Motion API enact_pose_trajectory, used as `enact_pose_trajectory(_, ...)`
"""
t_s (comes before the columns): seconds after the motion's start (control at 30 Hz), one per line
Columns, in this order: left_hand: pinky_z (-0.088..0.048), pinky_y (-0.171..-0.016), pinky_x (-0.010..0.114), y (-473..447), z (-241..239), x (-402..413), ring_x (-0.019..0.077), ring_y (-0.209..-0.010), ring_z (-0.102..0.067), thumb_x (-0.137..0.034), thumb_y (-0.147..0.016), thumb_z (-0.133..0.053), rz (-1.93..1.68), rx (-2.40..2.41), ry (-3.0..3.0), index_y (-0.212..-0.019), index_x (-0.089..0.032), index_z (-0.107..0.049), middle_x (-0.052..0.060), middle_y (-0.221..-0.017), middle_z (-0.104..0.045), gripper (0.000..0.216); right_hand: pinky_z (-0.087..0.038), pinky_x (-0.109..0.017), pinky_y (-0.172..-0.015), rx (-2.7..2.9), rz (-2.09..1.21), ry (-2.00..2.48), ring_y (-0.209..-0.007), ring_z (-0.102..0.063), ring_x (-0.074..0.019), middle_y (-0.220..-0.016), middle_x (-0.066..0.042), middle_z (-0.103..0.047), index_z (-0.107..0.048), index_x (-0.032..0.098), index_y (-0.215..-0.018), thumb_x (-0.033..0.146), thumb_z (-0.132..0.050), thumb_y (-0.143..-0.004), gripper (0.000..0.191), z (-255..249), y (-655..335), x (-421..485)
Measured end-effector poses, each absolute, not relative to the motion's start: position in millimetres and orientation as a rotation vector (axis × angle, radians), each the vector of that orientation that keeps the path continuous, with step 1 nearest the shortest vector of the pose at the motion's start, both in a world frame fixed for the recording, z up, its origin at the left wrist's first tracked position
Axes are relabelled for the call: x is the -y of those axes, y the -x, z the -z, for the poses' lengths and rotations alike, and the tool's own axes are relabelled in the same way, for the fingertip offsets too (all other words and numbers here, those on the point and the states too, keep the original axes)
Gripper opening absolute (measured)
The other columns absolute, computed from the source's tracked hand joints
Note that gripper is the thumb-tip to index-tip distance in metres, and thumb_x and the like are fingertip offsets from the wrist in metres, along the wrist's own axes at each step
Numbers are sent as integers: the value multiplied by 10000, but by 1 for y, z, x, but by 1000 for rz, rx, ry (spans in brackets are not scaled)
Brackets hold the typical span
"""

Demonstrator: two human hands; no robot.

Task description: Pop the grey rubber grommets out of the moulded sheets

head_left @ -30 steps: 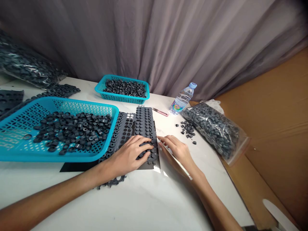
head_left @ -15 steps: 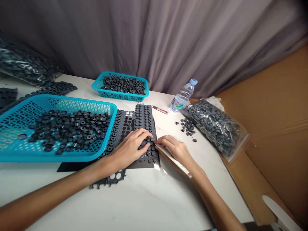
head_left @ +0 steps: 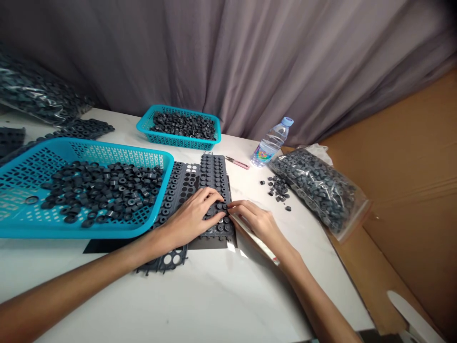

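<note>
My left hand (head_left: 194,212) lies over a dark rubbery panel (head_left: 213,172) studded with rows of round knobs. Its thumb and forefinger are apart, with knobs between them, and the fingertips touch the panel. From the right, my right hand (head_left: 257,220) meets the panel's edge, fingers bent and pressed together. A thin pale strip (head_left: 262,245) with a red mark at its near end runs beneath that hand, gripped in it. The strip's far end is hidden by the fingers. Beside the studded panel, partly under my left arm, lies another dark panel with round holes (head_left: 187,178).
A large blue basket (head_left: 166,190) of small black rings stands left, a smaller one (head_left: 178,142) behind. Pink-handled snips (head_left: 238,163), a water bottle (head_left: 270,145), loose black pieces (head_left: 278,188) and a full plastic bag (head_left: 317,188) lie right. Another bag (head_left: 39,90) sits far left.
My right fingers have shifted slightly up and left along the panel's edge, the strip moving with them. My left thumb and forefinger have spread a little further apart.
</note>
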State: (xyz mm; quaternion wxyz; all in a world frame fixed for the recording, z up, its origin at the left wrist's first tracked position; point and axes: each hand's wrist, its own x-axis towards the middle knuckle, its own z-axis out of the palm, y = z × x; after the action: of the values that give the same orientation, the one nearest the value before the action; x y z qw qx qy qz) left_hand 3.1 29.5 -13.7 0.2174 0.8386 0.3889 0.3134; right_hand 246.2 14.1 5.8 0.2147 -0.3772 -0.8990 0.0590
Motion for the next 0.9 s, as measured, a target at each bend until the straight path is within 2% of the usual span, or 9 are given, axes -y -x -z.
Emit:
enact_pose_trajectory(0.27, -496, -1093, 478, -4, 15, -28, 267, -1229, -582, -279, -984, -619, -878, -1080, -2357, -1264, -262, -566, 64, -1255, -588, 285, -527, -229, -689, 2488, 39, 1012, -951, -744, -145, -1121, -45, -777, -641, 210, -1087, 224, -466, -1101, 176, -3, -240, -15)
enact_pose_trajectory(0.9, -496, -1087, 476, -3, 11, -27, 268, -1220, -579, -270, -991, -606, -848, -1076, -2372, -1264, -264, -552, 60, -1235, -583, 278, -544, -216, -682, 2509, -26, 1036, -959, -750, -152, -1130, -58, -769, -659, 221, -1066, 261, -467, -1093, 198, -9, -242, -14)
